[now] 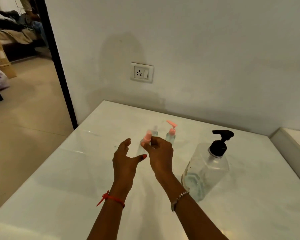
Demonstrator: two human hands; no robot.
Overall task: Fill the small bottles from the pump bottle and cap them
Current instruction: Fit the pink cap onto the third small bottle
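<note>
Table [59,170], white and shiny, fills the near part of the scene. Two bare arms reach out over it from the near edge. A red string [111,198] is tied on the left wrist. A silver bracelet [179,198] sits on the right wrist.

To the right of the arms stands the big pump bottle [206,170]. It is clear, with a black pump on top and a little clear liquid low down. It is just beside the right arm but not touching it.

Farther in, three small bottles stand close together near the middle of the table. The nearest small bottle [142,149] is clear and blurry. It has a pink top [148,136] and stands between the two hands. Behind it, to the right, is a second small bottle [170,138] with a pink pump. A third small bottle [155,131] with a clear top stands farther back, partly hidden by the pink top.

Behind the table, a white plug socket [142,72] sits on the wall [215,49]. At far left, a dark door frame [59,66] opens to another room with boxes [0,59] on the floor.

The left hand [123,158] is open, with its fingers spread. Its thumb points toward the nearest small bottle, but it is too blurry to tell if the thumb touches it. The right hand [160,155] has its fingers curled, and they pinch the pink top from the right. The back of this hand hides part of the second small bottle.
</note>
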